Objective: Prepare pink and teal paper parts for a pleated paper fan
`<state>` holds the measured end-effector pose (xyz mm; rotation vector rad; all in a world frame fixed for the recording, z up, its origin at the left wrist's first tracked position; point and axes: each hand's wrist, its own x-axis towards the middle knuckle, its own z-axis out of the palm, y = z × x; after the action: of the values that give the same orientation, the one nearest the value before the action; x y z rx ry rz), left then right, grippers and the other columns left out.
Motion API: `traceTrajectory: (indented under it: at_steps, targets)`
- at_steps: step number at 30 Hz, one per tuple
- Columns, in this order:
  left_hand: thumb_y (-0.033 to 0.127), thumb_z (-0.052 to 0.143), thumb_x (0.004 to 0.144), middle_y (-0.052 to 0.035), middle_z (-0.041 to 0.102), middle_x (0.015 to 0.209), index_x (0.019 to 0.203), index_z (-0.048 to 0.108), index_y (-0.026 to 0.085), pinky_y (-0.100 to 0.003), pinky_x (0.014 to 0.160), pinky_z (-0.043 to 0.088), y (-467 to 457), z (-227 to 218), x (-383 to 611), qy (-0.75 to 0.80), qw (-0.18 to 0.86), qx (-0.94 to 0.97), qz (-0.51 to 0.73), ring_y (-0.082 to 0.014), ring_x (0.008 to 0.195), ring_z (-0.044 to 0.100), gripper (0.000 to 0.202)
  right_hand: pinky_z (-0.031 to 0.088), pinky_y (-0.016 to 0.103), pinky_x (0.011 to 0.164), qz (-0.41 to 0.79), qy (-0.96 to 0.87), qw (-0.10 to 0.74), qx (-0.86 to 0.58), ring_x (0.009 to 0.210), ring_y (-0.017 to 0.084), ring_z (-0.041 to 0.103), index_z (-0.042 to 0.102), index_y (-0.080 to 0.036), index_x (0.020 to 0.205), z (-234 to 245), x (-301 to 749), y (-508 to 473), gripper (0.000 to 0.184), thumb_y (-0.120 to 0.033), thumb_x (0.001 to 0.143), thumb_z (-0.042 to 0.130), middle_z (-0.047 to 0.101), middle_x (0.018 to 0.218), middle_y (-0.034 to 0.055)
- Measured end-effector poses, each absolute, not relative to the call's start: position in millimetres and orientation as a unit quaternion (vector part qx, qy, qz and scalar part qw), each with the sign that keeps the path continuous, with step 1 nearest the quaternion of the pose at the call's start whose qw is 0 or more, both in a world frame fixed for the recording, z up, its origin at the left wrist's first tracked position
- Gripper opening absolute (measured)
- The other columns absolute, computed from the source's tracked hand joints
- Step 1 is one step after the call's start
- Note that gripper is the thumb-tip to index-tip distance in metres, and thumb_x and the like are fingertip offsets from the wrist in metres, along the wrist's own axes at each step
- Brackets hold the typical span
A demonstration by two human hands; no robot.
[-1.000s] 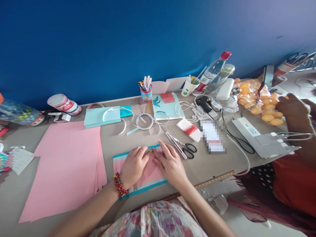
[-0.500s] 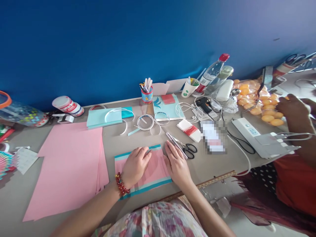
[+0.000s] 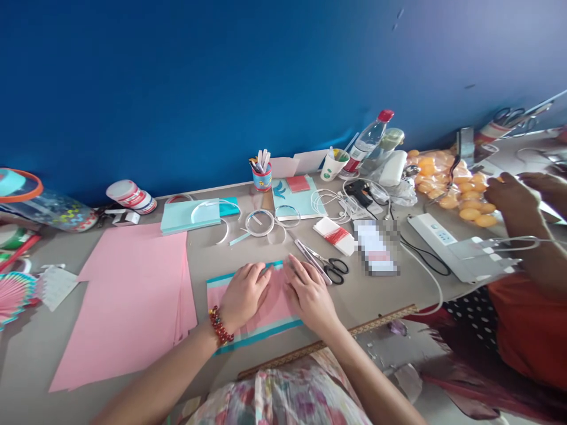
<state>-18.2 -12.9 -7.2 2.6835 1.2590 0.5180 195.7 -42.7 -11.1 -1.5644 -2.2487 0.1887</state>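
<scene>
A pink paper sheet (image 3: 275, 308) with light-blue and teal bands along its long edges lies flat on the table in front of me. My left hand (image 3: 245, 298) rests on its left half, palm down, fingers slightly bent. Over the sheet's right end lies my right hand (image 3: 310, 295), flat with the fingers stretched out, hiding that edge. Neither hand grips anything. Just past my right fingertips are a slim pale cutter-like tool (image 3: 312, 262) and black-handled scissors (image 3: 335, 269).
Large pink sheets (image 3: 133, 307) lie to the left, with light-blue paper (image 3: 190, 216) behind. Tape rings (image 3: 260, 224), a thread card (image 3: 335, 235), a glue gun (image 3: 359, 192) and a power strip (image 3: 443, 242) sit farther off. At right, another person's hands (image 3: 514, 198) are near orange balls (image 3: 476, 212).
My right hand has slid left, farther onto the sheet and closer to my left hand. My left hand stays in place on the paper. The camera view has turned slightly.
</scene>
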Motion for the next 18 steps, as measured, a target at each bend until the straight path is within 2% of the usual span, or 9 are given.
traceTrajectory:
  at_steps: [3,7,9,11,13,16,18]
  targets:
    - [0.016,0.047,0.097,-0.0120,0.060,0.120,0.124,0.060,0.017,-0.043,0.091,0.051,-13.0,-7.1,-17.3,0.411,0.060,0.895,0.165,-0.0263,0.106,0.057,0.030,0.042,0.047,0.110,0.060,-0.807,0.195,-0.553,0.128,0.028,0.049,0.055,-0.020,0.140,-12.4,198.7,-40.0,0.043,-0.025,0.098,0.044,0.046,0.151,0.0066]
    - [0.018,0.045,0.099,-0.0121,0.061,0.118,0.121,0.060,0.015,-0.042,0.094,0.050,-13.3,-5.4,-18.4,0.407,0.074,0.891,0.188,-0.0257,0.108,0.056,0.027,0.040,0.047,0.110,0.028,-0.792,0.206,-0.573,0.131,0.029,0.048,0.047,-0.011,0.145,-11.5,197.1,-35.1,0.049,-0.026,0.098,0.044,0.050,0.146,0.0154]
    - [0.018,0.045,0.099,-0.0123,0.061,0.120,0.123,0.059,0.015,-0.042,0.094,0.050,-13.4,-5.6,-18.6,0.410,0.069,0.890,0.188,-0.0256,0.109,0.056,0.028,0.040,0.047,0.109,0.022,-0.799,0.195,-0.569,0.132,0.030,0.047,0.048,-0.015,0.146,-6.9,194.9,-33.6,0.050,-0.031,0.098,0.047,0.047,0.150,0.0143]
    - [0.017,0.045,0.098,-0.0129,0.060,0.123,0.123,0.060,0.015,-0.042,0.095,0.050,-13.3,-6.0,-18.0,0.410,0.056,0.894,0.173,-0.0260,0.109,0.056,0.029,0.041,0.046,0.108,0.030,-0.825,0.173,-0.537,0.134,0.030,0.045,0.048,-0.025,0.146,-2.6,194.3,-33.5,0.050,-0.036,0.098,0.050,0.042,0.154,0.0080]
    - [0.018,0.047,0.097,-0.0133,0.059,0.126,0.124,0.060,0.015,-0.043,0.096,0.050,-13.6,-6.1,-16.8,0.408,0.041,0.898,0.157,-0.0268,0.110,0.056,0.030,0.041,0.044,0.108,0.037,-0.852,0.153,-0.499,0.137,0.029,0.042,0.043,-0.029,0.149,-2.5,196.4,-34.7,0.054,-0.042,0.097,0.051,0.039,0.156,0.0036]
    - [0.022,0.049,0.096,-0.0130,0.060,0.127,0.130,0.057,0.015,-0.044,0.098,0.049,-15.1,-6.5,-15.7,0.405,0.032,0.901,0.149,-0.0276,0.111,0.056,0.035,0.039,0.043,0.111,0.022,-0.853,0.146,-0.501,0.140,0.028,0.038,0.034,-0.020,0.154,-11.3,201.9,-37.7,0.064,-0.046,0.098,0.050,0.039,0.156,0.0064]
    - [0.022,0.048,0.096,-0.0129,0.061,0.126,0.130,0.056,0.014,-0.044,0.100,0.048,-16.8,-7.4,-16.3,0.401,0.038,0.901,0.160,-0.0275,0.113,0.056,0.036,0.038,0.043,0.112,0.004,-0.836,0.152,-0.527,0.140,0.028,0.039,0.032,-0.015,0.154,-18.2,203.8,-40.0,0.064,-0.043,0.099,0.048,0.040,0.155,0.0105]
